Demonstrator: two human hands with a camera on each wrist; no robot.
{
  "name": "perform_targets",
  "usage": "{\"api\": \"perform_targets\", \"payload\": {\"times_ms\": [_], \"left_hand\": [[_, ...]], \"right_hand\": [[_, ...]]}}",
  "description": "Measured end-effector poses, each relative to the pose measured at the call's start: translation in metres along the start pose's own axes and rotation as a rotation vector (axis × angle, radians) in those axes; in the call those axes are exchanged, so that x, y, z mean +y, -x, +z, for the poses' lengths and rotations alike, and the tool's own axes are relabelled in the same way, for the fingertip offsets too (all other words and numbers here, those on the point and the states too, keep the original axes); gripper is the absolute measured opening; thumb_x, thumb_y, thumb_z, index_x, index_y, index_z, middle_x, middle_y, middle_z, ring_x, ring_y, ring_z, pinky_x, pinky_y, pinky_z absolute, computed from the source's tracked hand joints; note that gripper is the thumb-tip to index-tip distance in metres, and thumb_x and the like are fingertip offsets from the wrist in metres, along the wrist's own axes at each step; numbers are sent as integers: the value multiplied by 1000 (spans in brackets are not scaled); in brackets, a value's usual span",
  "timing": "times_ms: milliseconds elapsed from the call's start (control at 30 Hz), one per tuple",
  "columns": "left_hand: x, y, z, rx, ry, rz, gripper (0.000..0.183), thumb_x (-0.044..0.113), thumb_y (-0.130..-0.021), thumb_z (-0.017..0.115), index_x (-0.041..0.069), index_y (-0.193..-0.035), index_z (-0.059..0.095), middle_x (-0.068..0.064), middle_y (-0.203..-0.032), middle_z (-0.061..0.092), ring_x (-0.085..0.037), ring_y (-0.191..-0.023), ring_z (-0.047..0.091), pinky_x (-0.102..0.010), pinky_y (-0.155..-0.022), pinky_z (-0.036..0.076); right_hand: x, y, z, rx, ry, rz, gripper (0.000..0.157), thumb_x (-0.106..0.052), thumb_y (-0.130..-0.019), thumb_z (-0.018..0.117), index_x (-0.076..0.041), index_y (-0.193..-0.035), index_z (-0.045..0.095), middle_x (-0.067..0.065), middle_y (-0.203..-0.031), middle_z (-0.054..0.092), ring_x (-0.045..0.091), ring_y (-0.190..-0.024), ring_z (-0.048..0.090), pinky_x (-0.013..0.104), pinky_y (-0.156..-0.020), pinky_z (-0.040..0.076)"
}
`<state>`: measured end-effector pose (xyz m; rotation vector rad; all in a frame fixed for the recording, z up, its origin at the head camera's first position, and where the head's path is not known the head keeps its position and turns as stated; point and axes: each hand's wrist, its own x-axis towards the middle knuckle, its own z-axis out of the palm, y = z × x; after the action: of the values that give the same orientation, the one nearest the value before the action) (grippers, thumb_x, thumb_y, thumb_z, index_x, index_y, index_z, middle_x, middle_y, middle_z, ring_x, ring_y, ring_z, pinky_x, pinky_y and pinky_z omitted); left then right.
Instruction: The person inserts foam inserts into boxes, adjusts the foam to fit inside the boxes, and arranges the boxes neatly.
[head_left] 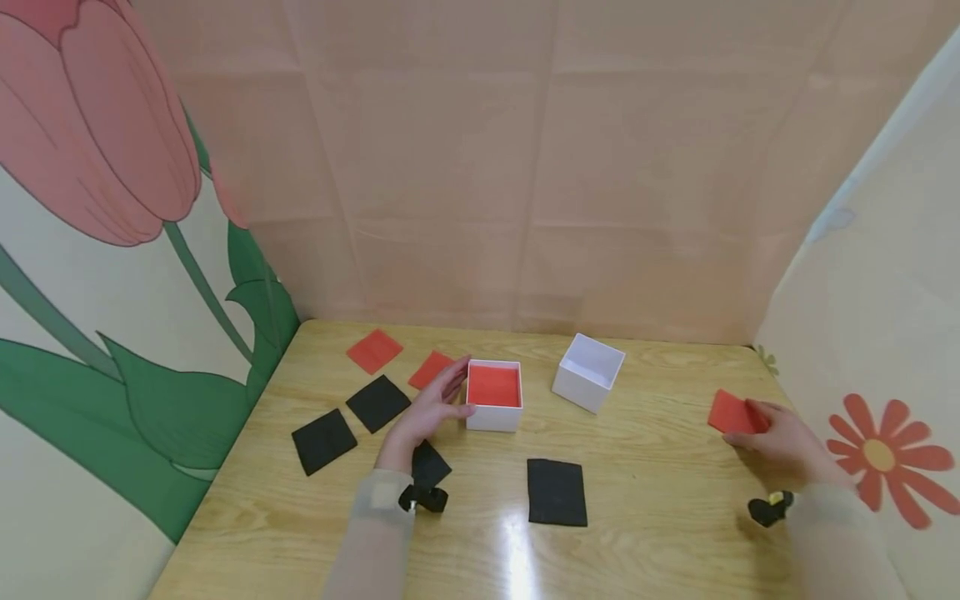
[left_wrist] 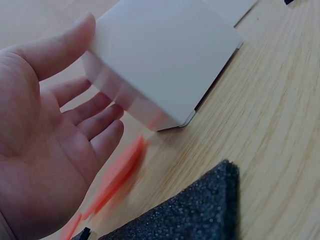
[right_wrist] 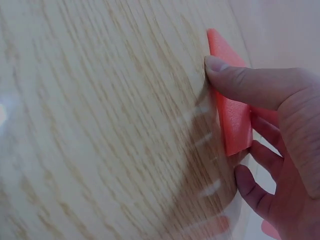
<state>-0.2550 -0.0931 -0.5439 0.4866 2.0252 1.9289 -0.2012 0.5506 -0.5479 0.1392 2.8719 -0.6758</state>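
My left hand point(head_left: 429, 410) is at the left side of a white open box point(head_left: 492, 419), its thumb at the near corner and its loosely bent fingers along that side. A red foam square point(head_left: 495, 386) lies inside this box. In the left wrist view the fingers point(left_wrist: 102, 120) are beside the box wall point(left_wrist: 165, 55), not wrapped round it. Far to the right, my right hand point(head_left: 787, 437) pinches another red foam square point(head_left: 729, 412) between thumb and fingers, close to the tabletop. In the right wrist view this red foam square point(right_wrist: 232, 122) stands tilted on edge.
A second white box point(head_left: 581, 387) stands open at the back, right of the first. Red foam squares point(head_left: 375, 351) and several black foam squares point(head_left: 325, 440) lie on the left. One black foam square point(head_left: 557, 492) lies at the front middle of the wooden table point(head_left: 660, 517).
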Motion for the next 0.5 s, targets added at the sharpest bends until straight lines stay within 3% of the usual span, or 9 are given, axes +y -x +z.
{"api": "perform_targets", "payload": {"times_ms": [300,500], "left_hand": [[1,-1,1,5,-14,-14,96,14,-92,84,21,-171,30,-5,-175,29,-28,-161,25,-45,-129,24],[3,0,1,-1,-2,-6,96,11,-92,83,19,-171,29,-7,-175,28,-28,-161,24,-45,-130,22]], "right_hand": [[-4,4,-2,28,32,-22,118,-65,-90,78,17,-157,27,50,-146,29,66,-122,35,76,-94,47],[-12,8,-3,48,66,7,118,-68,-89,77,17,-156,30,50,-142,30,65,-119,35,75,-89,49]]}}
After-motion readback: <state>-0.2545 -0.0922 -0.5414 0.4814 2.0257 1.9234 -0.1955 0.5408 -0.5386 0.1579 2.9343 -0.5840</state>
